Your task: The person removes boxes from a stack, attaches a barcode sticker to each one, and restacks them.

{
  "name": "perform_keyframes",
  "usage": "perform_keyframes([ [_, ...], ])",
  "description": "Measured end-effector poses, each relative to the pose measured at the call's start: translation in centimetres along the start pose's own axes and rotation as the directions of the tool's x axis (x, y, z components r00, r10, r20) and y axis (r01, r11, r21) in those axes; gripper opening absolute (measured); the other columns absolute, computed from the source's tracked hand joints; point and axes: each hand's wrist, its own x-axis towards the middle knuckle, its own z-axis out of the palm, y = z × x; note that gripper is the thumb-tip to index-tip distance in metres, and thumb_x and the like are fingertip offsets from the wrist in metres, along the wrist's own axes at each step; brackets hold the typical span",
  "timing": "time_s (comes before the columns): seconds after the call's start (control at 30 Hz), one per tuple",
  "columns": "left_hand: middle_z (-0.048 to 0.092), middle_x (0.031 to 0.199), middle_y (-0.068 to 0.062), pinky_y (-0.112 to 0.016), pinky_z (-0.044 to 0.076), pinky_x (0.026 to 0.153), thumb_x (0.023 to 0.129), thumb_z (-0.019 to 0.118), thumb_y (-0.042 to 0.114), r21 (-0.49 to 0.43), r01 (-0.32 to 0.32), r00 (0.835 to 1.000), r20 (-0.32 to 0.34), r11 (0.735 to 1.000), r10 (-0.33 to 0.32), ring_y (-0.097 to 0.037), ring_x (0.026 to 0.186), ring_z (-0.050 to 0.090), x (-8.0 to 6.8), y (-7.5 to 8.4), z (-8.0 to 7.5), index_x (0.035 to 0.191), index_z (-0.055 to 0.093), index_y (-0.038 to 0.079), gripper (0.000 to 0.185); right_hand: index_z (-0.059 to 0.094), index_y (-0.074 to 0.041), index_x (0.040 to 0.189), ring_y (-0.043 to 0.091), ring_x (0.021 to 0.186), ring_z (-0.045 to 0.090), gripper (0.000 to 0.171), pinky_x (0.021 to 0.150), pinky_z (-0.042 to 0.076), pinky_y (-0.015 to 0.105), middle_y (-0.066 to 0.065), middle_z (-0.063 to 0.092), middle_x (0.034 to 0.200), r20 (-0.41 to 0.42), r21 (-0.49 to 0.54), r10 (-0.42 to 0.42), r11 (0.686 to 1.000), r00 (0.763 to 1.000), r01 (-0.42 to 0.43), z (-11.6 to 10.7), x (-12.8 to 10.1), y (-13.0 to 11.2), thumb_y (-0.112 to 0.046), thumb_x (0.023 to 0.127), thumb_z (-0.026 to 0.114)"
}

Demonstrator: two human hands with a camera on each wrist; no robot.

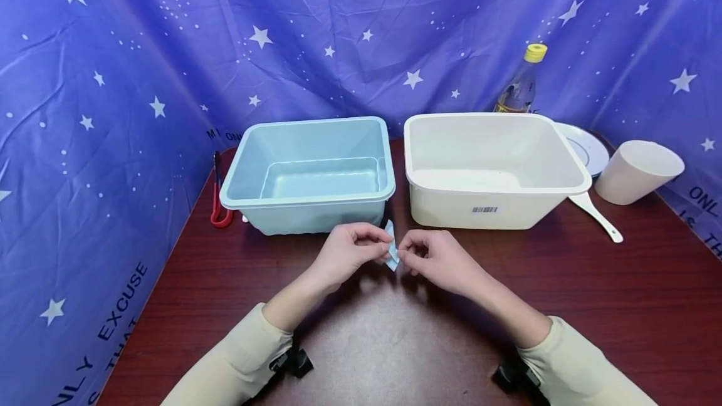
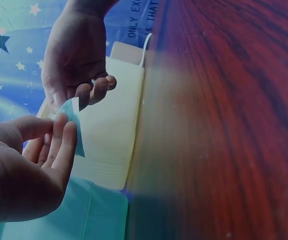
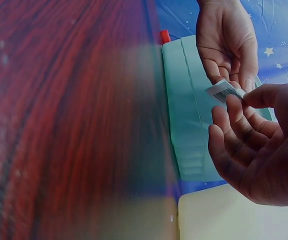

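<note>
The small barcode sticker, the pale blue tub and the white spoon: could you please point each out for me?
barcode sticker [image 3: 223,91], right wrist view, on its printed barcode face.
pale blue tub [image 1: 307,201], head view, on its front rim.
white spoon [image 1: 599,217], head view, on its handle.

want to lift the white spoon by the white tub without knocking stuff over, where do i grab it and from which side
Probably best by the free handle end of the white spoon, coming from the front right. The handle lies flat on the table and points out into open wood, while its bowl end sits tucked against the white tub, with the plate and cup close behind.
</note>
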Motion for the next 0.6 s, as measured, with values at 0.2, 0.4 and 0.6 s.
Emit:
perform_keyframes([
  [0.2, 0.073, 0.088, -0.013, -0.043, 0.059, 0.082, 0.090, 0.069, -0.004, 0.020, 0.008, 0.998, -0.056, 1.000, -0.006, -0.027, 0.081, 0.072, 0.1, -0.2, -0.2, 0.106, 0.070, -0.010, 0.017, 0.068, -0.011, 0.086, 0.029, 0.066, 0.065, 0.010, 0.056, 0.048, 0.028, 0.004, 0.065, 0.070, -0.023, -0.027, 0.043, 0.999, 0.999, -0.044, -0.7, -0.1, -0.3, -0.010, 0.096, 0.064],
  [0.4, 0.072, 0.088, -0.010, -0.035, 0.059, 0.077, 0.090, 0.067, -0.006, 0.046, 0.020, 0.995, -0.097, 0.999, -0.016, -0.017, 0.076, 0.069, 0.3, -0.4, -0.3, 0.105, 0.070, -0.010, 0.015, 0.067, -0.012, 0.086, 0.030, 0.069, 0.066, 0.010, 0.056, 0.046, 0.028, 0.005, 0.064, 0.072, -0.040, -0.045, 0.061, 0.997, 0.997, -0.063, -1.8, -0.2, -0.5, -0.009, 0.095, 0.062],
  [0.6, 0.072, 0.088, -0.013, -0.034, 0.059, 0.077, 0.090, 0.067, -0.006, 0.074, 0.055, 0.996, -0.080, 0.996, -0.049, -0.015, 0.074, 0.068, 0.3, -0.5, -0.4, 0.105, 0.070, -0.011, 0.016, 0.067, -0.011, 0.086, 0.027, 0.068, 0.063, 0.009, 0.057, 0.046, 0.028, 0.008, 0.064, 0.073, -0.051, -0.031, 0.080, 0.996, 0.996, -0.081, -2.5, -0.3, -0.8, -0.007, 0.093, 0.062],
])
